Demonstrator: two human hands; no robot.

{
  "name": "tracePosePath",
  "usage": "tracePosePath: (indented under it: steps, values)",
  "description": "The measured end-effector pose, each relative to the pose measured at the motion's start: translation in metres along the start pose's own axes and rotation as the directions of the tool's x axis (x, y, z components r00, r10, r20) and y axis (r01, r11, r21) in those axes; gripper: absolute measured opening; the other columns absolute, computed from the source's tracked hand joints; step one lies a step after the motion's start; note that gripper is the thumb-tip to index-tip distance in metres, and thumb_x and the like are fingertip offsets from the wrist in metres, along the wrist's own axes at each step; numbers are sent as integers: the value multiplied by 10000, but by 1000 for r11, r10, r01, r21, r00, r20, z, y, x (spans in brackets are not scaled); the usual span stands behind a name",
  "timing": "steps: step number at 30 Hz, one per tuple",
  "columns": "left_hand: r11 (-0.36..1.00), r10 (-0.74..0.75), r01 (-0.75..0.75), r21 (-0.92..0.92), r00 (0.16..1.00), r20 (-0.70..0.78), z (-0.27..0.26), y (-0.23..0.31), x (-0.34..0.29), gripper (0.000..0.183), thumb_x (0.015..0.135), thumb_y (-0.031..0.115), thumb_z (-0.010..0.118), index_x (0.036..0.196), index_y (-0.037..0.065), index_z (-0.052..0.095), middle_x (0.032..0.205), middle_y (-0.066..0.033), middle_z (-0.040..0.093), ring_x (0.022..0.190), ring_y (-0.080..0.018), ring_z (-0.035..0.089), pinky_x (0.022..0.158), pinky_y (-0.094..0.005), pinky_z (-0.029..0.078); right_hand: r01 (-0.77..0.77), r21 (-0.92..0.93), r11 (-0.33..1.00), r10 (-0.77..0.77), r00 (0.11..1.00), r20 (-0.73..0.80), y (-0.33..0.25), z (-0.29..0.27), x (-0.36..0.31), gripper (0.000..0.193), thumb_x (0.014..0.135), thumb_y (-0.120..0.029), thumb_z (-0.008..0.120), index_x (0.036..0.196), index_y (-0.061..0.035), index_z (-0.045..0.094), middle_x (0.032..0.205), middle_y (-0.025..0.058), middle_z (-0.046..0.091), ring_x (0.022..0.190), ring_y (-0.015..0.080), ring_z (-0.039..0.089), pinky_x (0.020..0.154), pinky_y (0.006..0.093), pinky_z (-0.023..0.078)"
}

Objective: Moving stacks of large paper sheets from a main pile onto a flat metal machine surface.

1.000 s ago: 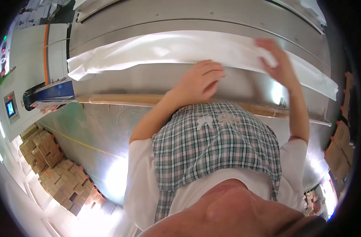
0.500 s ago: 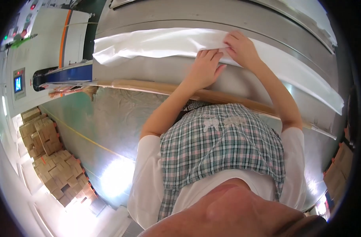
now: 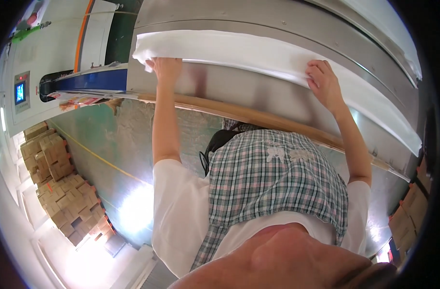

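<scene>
A long white strip of thin, soft-looking sheet (image 3: 239, 50) lies lengthwise across the grey metal table (image 3: 258, 86), its left end crumpled. My left hand (image 3: 168, 70) is closed on the near edge close to that end, its fingertips partly hidden by the material. Further right, my right hand (image 3: 323, 83) has its fingers curled in a pinch at the same near edge. Between the two hands the strip lies fairly smooth. Whether it is cloth or plastic film I cannot tell.
A brown edge strip (image 3: 239, 110) runs along the table's front, close to my apron. At left stands a white machine (image 3: 51, 43) with a small screen and a blue conveyor (image 3: 92, 85). Stacked cardboard boxes (image 3: 68, 202) stand on the floor at lower left.
My left hand has moved left from the middle to the strip's left end. My right hand has shifted right and nearer. The strip looks smoother between them.
</scene>
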State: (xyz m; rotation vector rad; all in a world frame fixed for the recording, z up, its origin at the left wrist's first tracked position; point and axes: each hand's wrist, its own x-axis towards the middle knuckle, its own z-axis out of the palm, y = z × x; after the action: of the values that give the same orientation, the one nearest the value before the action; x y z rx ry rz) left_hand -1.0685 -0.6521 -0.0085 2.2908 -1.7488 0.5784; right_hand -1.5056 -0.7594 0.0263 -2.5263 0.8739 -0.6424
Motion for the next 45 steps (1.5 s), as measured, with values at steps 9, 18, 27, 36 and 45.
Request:
tracePosePath:
  steps: [9,18,27,36,45]
  values:
    - [956,-260,265,-123,964,55,47,-60,20,530,761,361,495,1235,131,445,1331,-107,354,1176,-361,367,904,-630,253,35,9,999,-34,999,-26,-4,3,8,242,612,37,613,821,-35,514,969,89,520,896,279,504,731,346,450]
    - [908,-178,124,-400,979,-101,-13,-62,77,241,768,267,576,909,77,623,896,-130,597,856,-292,562,754,-381,445,25,9,1000,-25,999,-32,-6,13,11,257,600,25,609,833,-39,520,972,99,517,917,293,488,784,361,435]
    - [936,68,59,-346,937,344,23,147,90,363,845,356,437,781,31,586,787,-189,597,745,-378,570,634,-455,437,-88,-156,984,82,996,-43,42,-7,-22,314,556,-56,642,846,-79,524,929,89,513,941,281,470,810,368,411]
    - [972,24,75,-222,910,414,9,-11,-2,245,857,189,408,750,9,535,726,-196,546,728,-355,547,619,-436,409,-349,-362,864,266,928,-261,121,-80,-127,284,546,-8,575,825,-50,545,891,103,532,894,294,491,790,372,425]
    - [991,-16,-13,135,978,209,0,49,2,346,893,387,368,1025,136,566,1107,-116,535,1036,-315,481,852,-471,385,-754,-538,376,535,651,-539,289,-200,-229,163,661,-96,558,821,-120,578,869,55,552,903,247,527,740,389,425]
